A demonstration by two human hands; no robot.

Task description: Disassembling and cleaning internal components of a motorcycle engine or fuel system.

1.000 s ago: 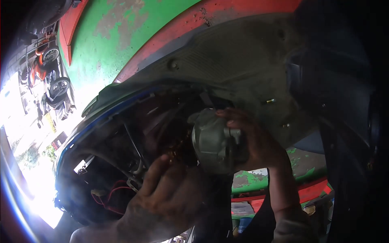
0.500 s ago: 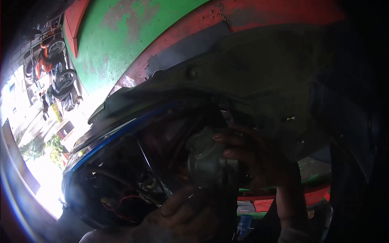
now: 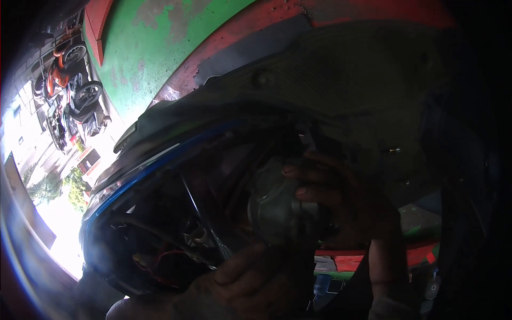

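Note:
A dull grey, rounded part with a cylindrical body [image 3: 274,210] is in the middle, inside the dark cavity of a vehicle body with a blue edge [image 3: 144,173]. Its exact kind is lost in shadow. Wrapped round its right side are the fingers of my right hand [image 3: 346,205]. Just below the part, my left hand [image 3: 242,282] is closed with curled fingers; what lies in its grip is hidden in the dark. A shiny thin rod or edge [image 3: 194,200] runs down towards my left hand. Left of it are a pale fitting [image 3: 197,236] and a red cable [image 3: 160,262].
A broad dark panel [image 3: 352,80] spans above my hands. Beyond it lies a worn green floor [image 3: 160,48] with a red band [image 3: 362,13]. Parked motorcycles [image 3: 77,88] stand in bright light at the far left. A blue translucent container [image 3: 321,284] shows at the lower right.
The view has shifted slightly, and the dark panel and floor sit a little differently in it. Both hands keep their places at the grey part.

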